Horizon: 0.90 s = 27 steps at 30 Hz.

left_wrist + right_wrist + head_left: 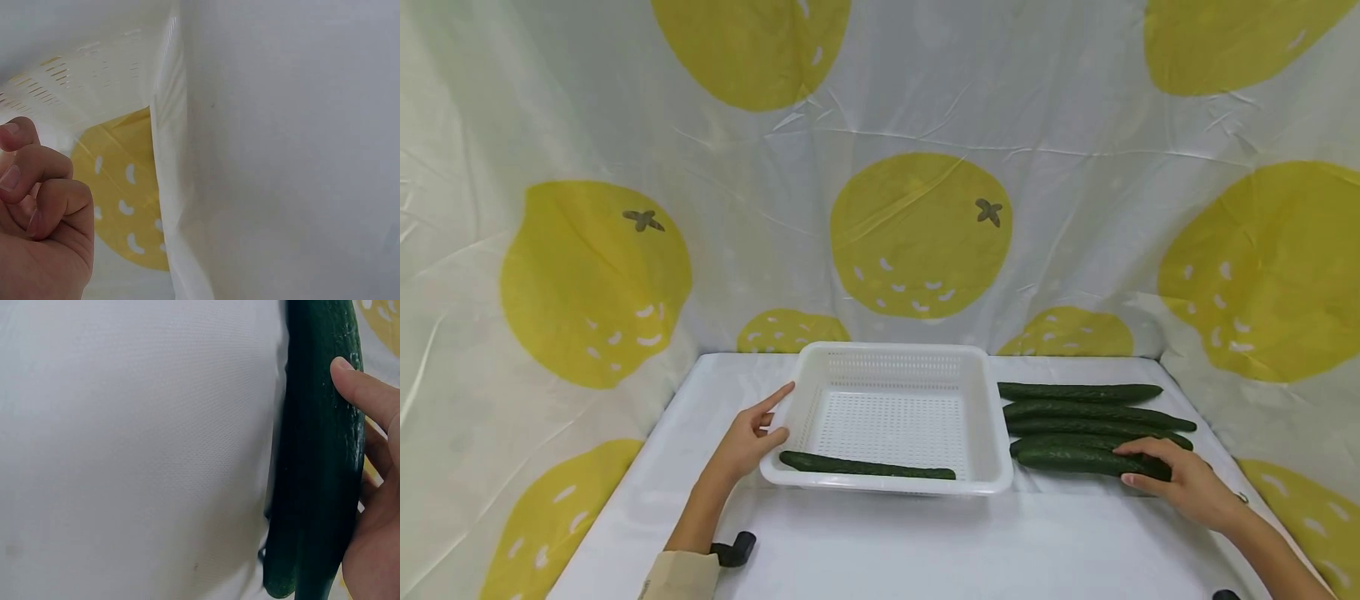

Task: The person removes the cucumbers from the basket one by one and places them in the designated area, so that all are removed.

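Note:
A white plastic basket (pixel 887 350) with slotted walls stands mid-table. One cucumber (pixel 867 467) lies inside along its near wall. At the basket's left rim is my left hand (pixel 747 442), thumb over the edge and index finger stretched along it. The left wrist view shows its other fingers (pixel 53 181) curled beside the basket wall. On the right, my right hand (pixel 1187 487) grips the right end of the nearest cucumber (pixel 1075 461), thumb on the near side and fingers over the top. That cucumber (pixel 325 444) fills the right part of the right wrist view.
Several more cucumbers (pixel 1082 393) lie side by side behind the held one, right of the basket. White cloth covers the table (pixel 880 550). A lemon-print curtain (pixel 1075 208) hangs behind and at both sides. A black object (pixel 735 550) shows beside the left sleeve.

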Available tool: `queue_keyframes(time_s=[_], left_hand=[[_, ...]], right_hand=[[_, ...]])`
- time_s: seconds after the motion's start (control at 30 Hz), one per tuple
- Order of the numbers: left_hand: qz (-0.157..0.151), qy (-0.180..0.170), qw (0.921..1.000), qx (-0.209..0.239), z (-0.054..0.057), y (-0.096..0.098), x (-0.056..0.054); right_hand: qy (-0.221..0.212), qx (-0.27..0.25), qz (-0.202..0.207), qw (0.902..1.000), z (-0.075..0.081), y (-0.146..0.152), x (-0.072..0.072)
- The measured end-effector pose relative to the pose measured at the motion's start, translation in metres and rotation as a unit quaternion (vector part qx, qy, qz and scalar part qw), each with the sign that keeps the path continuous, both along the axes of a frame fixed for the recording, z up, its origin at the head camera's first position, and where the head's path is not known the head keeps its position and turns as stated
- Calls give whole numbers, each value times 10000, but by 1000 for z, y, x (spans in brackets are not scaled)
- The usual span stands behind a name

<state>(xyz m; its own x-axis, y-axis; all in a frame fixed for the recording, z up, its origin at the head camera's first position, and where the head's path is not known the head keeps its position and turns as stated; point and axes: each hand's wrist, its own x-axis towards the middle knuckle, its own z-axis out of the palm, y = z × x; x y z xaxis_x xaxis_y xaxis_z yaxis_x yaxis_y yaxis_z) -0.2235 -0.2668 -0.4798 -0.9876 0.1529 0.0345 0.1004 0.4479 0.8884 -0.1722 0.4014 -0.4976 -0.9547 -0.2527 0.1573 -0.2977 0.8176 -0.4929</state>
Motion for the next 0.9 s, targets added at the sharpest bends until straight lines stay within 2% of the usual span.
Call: queue_keyframes(time_s=[0.33,0.57,0.9], left_hand=[[7,30,10000,76,-2,0,0],[-74,108,9999,83,-2,-1,-1],[-78,133,9998,96,-2,-1,-1]], right_hand=[[820,175,420,9956,-6,-2,-6],[1019,389,288,9936,-12,-5,-7],[1004,7,301,9945,-3,-17,-8]])
